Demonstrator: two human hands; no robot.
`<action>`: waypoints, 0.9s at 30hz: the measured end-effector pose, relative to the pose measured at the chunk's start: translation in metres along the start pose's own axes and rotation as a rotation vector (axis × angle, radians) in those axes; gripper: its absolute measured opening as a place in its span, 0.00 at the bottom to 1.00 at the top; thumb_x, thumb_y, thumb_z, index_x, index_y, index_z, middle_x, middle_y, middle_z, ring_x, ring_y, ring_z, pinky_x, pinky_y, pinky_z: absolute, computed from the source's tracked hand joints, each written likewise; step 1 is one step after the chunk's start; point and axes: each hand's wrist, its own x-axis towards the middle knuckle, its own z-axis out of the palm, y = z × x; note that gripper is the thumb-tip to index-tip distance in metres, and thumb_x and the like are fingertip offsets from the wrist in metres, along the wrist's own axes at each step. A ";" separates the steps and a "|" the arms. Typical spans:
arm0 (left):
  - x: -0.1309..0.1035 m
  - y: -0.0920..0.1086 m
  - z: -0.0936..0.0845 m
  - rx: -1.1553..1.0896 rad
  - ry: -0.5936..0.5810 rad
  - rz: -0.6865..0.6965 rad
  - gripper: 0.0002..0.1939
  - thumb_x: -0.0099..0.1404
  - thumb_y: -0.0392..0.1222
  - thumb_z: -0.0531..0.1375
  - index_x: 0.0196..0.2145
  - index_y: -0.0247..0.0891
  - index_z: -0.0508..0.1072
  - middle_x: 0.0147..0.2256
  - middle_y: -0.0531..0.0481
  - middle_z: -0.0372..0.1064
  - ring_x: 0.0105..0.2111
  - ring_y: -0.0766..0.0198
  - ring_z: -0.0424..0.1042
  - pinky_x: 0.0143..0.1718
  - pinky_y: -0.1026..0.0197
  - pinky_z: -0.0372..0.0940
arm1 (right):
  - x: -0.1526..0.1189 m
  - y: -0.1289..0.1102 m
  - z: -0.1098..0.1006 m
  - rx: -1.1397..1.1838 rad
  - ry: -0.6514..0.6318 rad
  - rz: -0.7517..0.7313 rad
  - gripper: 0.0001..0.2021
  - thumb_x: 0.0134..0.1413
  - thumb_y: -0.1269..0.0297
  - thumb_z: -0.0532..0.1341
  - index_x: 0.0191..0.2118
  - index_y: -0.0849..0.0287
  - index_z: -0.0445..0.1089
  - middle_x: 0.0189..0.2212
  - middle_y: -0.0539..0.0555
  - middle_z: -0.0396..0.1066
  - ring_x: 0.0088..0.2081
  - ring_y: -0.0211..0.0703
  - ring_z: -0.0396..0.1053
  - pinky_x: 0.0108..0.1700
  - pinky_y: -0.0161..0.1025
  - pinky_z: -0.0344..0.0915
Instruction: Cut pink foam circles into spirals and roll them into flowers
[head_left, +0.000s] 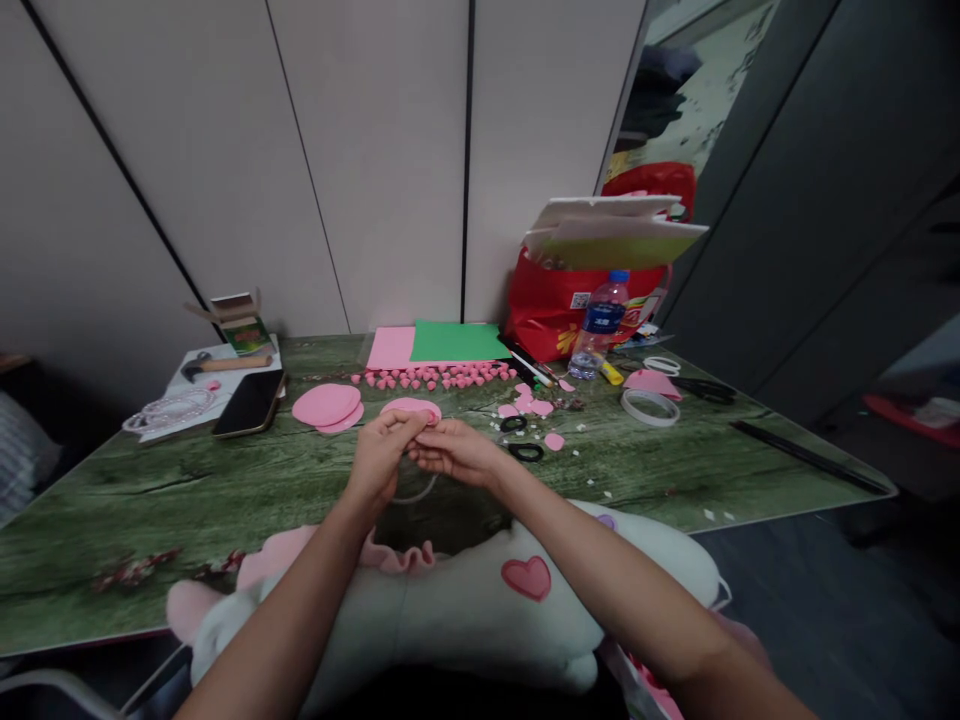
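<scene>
Both forearms reach forward over the tabletop [225, 490]. The left hand [381, 452] and right hand [455, 452] meet, fingers pinched together on a pink disc [411, 408]. The bottle [598, 325] label is unreadable.

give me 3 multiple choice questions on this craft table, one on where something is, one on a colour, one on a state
1. Where does the phone lie?
A. left of the pink discs
B. beside the bottle
C. on the plush

2. What colour is the sheet next to the pink sheet at the back of the table?
A. blue
B. green
C. yellow

3. How are the two hands placed?
A. far apart at the table's edges
B. flat on the plush
C. together, fingertips meeting over the table

Answers:
1 A, the phone sits on the table to the left of the discs.
2 B, the sheet is plainly green.
3 C, the left hand and right hand meet at the fingertips, pinching something small near a pink disc.
</scene>
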 end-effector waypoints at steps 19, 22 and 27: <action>0.006 -0.006 -0.005 0.160 0.088 0.187 0.12 0.44 0.42 0.63 0.28 0.34 0.73 0.29 0.48 0.72 0.31 0.64 0.69 0.36 0.62 0.62 | -0.012 -0.017 -0.006 -0.215 0.156 -0.054 0.12 0.34 0.62 0.66 0.27 0.63 0.70 0.26 0.52 0.71 0.24 0.31 0.67 0.26 0.28 0.64; 0.007 -0.008 -0.007 0.238 0.113 0.227 0.11 0.45 0.42 0.62 0.28 0.34 0.74 0.29 0.48 0.72 0.30 0.64 0.69 0.36 0.62 0.62 | -0.011 -0.016 -0.006 -0.210 0.210 -0.104 0.12 0.32 0.62 0.66 0.26 0.64 0.70 0.27 0.53 0.72 0.24 0.31 0.67 0.25 0.29 0.64; 0.007 -0.007 -0.007 0.369 0.136 0.270 0.09 0.45 0.41 0.62 0.27 0.35 0.75 0.29 0.49 0.73 0.30 0.63 0.70 0.34 0.63 0.63 | -0.008 -0.012 -0.001 -0.199 0.284 -0.226 0.13 0.29 0.61 0.67 0.23 0.65 0.69 0.22 0.53 0.72 0.22 0.34 0.68 0.27 0.32 0.66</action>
